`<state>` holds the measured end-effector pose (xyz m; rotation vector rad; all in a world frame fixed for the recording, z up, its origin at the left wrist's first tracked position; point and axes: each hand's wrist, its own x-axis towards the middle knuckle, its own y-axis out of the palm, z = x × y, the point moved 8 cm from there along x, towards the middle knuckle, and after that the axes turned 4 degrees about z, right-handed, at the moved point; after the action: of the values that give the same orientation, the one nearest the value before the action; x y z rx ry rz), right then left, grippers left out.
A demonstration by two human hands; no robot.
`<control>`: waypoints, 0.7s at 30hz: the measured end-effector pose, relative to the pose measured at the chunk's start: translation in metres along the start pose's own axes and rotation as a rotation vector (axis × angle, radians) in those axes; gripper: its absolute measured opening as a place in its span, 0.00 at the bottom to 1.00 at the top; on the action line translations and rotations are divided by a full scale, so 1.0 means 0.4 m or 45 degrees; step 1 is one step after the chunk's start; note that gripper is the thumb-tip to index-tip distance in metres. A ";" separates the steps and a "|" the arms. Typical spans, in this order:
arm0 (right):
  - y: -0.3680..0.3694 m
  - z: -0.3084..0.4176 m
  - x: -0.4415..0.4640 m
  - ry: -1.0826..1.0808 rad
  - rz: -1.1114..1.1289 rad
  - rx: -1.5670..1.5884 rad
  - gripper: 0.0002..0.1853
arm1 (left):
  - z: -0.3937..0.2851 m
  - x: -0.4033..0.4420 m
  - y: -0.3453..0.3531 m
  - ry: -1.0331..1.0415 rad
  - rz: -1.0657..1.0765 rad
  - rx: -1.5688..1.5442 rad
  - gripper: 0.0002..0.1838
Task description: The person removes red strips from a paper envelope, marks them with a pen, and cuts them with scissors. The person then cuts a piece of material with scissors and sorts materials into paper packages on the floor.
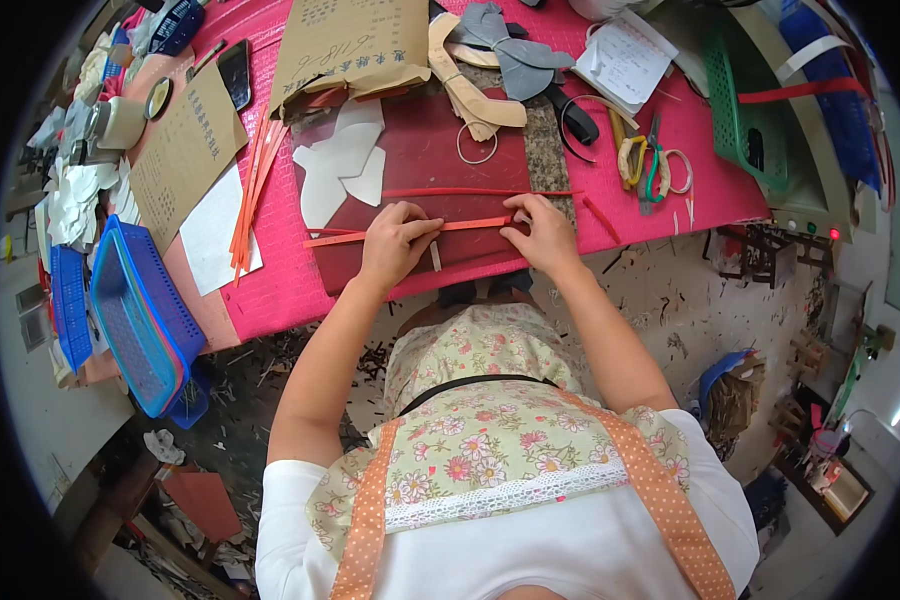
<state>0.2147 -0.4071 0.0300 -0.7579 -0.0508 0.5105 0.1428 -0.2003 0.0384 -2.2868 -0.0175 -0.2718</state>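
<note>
A narrow orange-red strip (473,225) runs between my two hands, low over a dark red board (440,160). My left hand (398,245) has its fingers closed on the strip near its middle, and the strip's other end sticks out to the left. At the right end, my right hand (542,236) pinches it between thumb and fingertips. Just beyond both hands lies a longer red strip (470,191), flat across the board. A short pale piece (435,256) lies by my left fingertips. White cut pieces (338,165) rest at the board's far left.
More orange strips (253,190) lie left on the pink tabletop (295,280). Scissors (654,165) and yellow-handled snips (630,155) lie right, near a green basket (740,110). Brown envelopes (355,40), a notepad (625,60) and a blue basket (145,300) surround the work.
</note>
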 end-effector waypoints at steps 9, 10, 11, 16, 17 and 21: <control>-0.136 -0.127 -0.025 0.270 -0.279 0.733 0.20 | -0.008 -0.004 0.009 -0.078 -0.025 -0.005 0.10; -0.148 -0.125 -0.027 0.294 -0.140 0.604 0.23 | -0.010 -0.005 0.011 -0.074 -0.024 0.006 0.09; -0.150 -0.119 -0.028 0.317 -0.003 0.474 0.27 | -0.012 -0.006 0.013 -0.071 -0.023 0.016 0.09; -0.084 -0.042 -0.058 0.290 -0.204 0.730 0.16 | -0.018 -0.007 0.016 -0.086 -0.037 0.057 0.09; -0.082 -0.014 -0.076 0.078 -0.411 0.621 0.11 | -0.018 -0.007 0.017 -0.083 -0.040 0.074 0.08; 0.033 -0.054 -0.118 0.061 -0.387 0.498 0.06 | -0.017 -0.008 0.023 -0.084 -0.035 0.084 0.08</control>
<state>0.1725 -0.4348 0.0120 -0.3688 -0.0198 0.2011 0.1392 -0.2111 0.0354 -2.2308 -0.0901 -0.2069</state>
